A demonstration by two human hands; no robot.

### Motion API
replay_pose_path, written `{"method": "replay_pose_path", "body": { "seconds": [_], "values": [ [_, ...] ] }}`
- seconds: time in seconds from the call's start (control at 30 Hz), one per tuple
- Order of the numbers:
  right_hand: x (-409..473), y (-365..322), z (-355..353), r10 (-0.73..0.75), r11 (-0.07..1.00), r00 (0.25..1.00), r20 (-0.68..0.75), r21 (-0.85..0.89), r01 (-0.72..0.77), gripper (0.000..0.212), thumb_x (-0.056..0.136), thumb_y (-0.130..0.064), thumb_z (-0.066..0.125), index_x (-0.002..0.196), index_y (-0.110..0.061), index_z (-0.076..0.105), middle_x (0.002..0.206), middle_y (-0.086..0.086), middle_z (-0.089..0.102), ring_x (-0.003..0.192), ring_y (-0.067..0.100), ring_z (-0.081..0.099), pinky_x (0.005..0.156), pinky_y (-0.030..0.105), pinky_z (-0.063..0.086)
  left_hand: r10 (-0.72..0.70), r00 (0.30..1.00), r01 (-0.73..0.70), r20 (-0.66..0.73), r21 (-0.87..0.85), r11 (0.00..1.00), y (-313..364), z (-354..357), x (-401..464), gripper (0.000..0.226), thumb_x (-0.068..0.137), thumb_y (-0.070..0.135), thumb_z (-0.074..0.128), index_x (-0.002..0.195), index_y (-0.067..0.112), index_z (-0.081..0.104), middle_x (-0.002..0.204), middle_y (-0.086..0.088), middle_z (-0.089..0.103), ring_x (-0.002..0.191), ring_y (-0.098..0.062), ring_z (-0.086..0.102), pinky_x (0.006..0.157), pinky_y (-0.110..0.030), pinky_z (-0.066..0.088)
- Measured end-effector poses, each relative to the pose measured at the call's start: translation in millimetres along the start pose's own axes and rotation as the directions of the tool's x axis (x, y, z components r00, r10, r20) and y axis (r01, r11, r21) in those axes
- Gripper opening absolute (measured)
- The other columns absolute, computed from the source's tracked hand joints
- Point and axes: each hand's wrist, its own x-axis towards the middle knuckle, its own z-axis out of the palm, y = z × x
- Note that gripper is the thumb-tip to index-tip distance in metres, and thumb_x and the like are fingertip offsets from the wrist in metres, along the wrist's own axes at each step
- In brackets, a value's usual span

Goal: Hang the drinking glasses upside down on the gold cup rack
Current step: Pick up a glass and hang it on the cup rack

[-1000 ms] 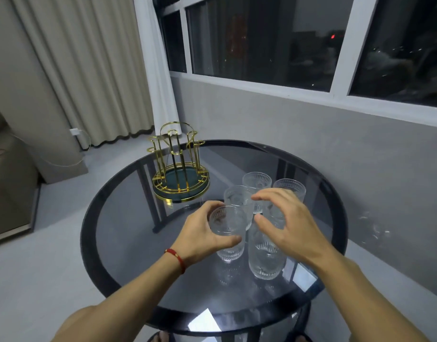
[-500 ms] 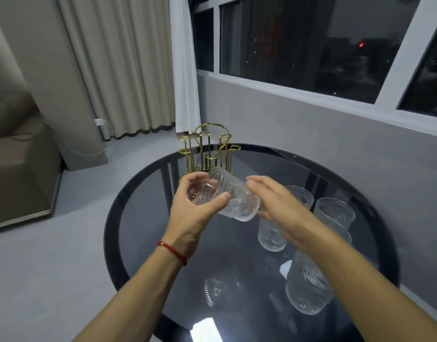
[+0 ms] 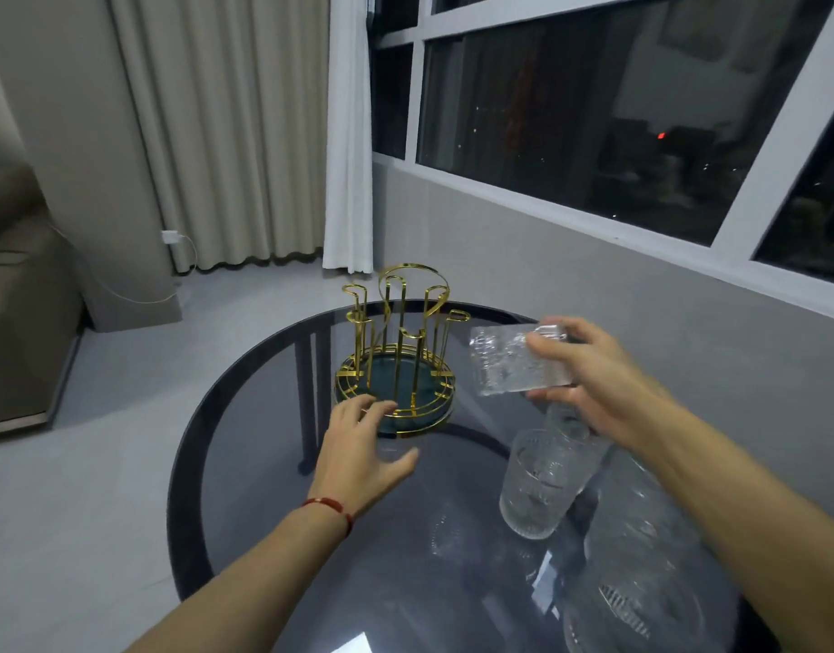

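While no glass yet hangs on the gold cup rack [image 3: 396, 355], the step in hand is judged to be the placing of the first one. At the left of the scene, the left hand [image 3: 360, 445] lies open with fingers spread and grips nothing; its fingertips [image 3: 377, 407] sit at the near rim of the rack's round base, touching it or very nearly so, apparently to steady it. The rack stands upright on the far left part of the dark glass tabletop [image 3: 245, 464], its looped prongs all bare. To the right of the rack, the right hand [image 3: 603, 388] is closed around a ribbed drinking glass [image 3: 514, 360], held in the air on its side, near the rack's right prongs but apart from them; which end points at the rack cannot be told for blur. Nearer and to the right, the remaining glasses [image 3: 537, 483] stand upright on the tabletop in a close group, the nearest ones blurred. The next move calls for turning the held glass mouth-down, lining its opening over one prong, and lowering it gently so that glass does not strike metal, the left hand holding the base firm.
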Motion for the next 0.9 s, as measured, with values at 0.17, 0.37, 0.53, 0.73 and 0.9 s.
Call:
{"method": "replay_pose_path", "body": {
  "seconds": [0.17, 0.37, 0.53, 0.73, 0.9],
  "values": [
    [60, -41, -1, -0.206, 0.965, 0.969, -0.135, -0.193, 0.178, 0.059, 0.084, -0.02, 0.087, 0.135, -0.02, 0.059, 0.128, 0.014, 0.068, 0.105, 0.035, 0.075, 0.078, 0.05, 0.066, 0.061, 0.992, -0.093, 0.107, 0.325, 0.941, -19, 24, 3, 0.084, 0.087, 0.072, 0.038, 0.16, 0.045, 0.006, 0.172, 0.004, 0.0, 0.158, -0.023, -0.007, 0.125, -0.059, 0.012],
    [133, -83, 61, -0.397, 0.839, 0.917, -0.032, -0.417, 0.349, 0.067, 0.085, -0.034, 0.083, 0.144, -0.023, 0.051, 0.135, 0.004, 0.056, 0.105, 0.02, 0.066, 0.075, 0.041, 0.066, -0.019, 0.986, -0.044, 0.164, 0.374, 0.927, -26, 32, 5, 0.08, 0.087, 0.075, 0.024, 0.157, 0.051, -0.008, 0.17, 0.008, -0.015, 0.153, -0.018, -0.026, 0.126, -0.057, 0.0],
    [181, -86, 125, -0.308, 0.779, 0.942, 0.132, -0.533, 0.329, 0.07, 0.088, -0.03, 0.08, 0.15, -0.024, 0.048, 0.145, 0.004, 0.054, 0.097, 0.016, 0.062, 0.079, 0.039, 0.063, -0.026, 0.985, -0.04, 0.17, 0.379, 0.925, -31, 35, 6, 0.08, 0.086, 0.078, 0.022, 0.151, 0.057, -0.019, 0.168, 0.012, -0.019, 0.151, -0.016, -0.031, 0.126, -0.058, 0.001],
    [210, -66, 159, -0.062, 0.703, 0.939, 0.337, -0.653, 0.281, 0.057, 0.082, -0.02, 0.085, 0.133, -0.028, 0.061, 0.141, 0.009, 0.058, 0.11, 0.03, 0.06, 0.069, 0.032, 0.055, -0.033, 0.985, -0.029, 0.171, 0.348, 0.937, -31, 37, 6, 0.08, 0.083, 0.079, 0.024, 0.147, 0.062, -0.022, 0.167, 0.015, -0.022, 0.149, -0.014, -0.034, 0.125, -0.057, -0.006],
    [217, -68, 169, 0.144, 0.643, 0.889, 0.434, -0.724, 0.249, 0.043, 0.076, -0.008, 0.087, 0.108, -0.032, 0.072, 0.132, 0.004, 0.06, 0.114, 0.03, 0.059, 0.091, 0.051, 0.061, -0.04, 0.981, -0.027, 0.189, 0.34, 0.94, -31, 38, 9, 0.08, 0.082, 0.08, 0.026, 0.138, 0.067, -0.03, 0.164, 0.016, -0.026, 0.147, -0.015, -0.036, 0.122, -0.056, -0.011]
  ]
}}
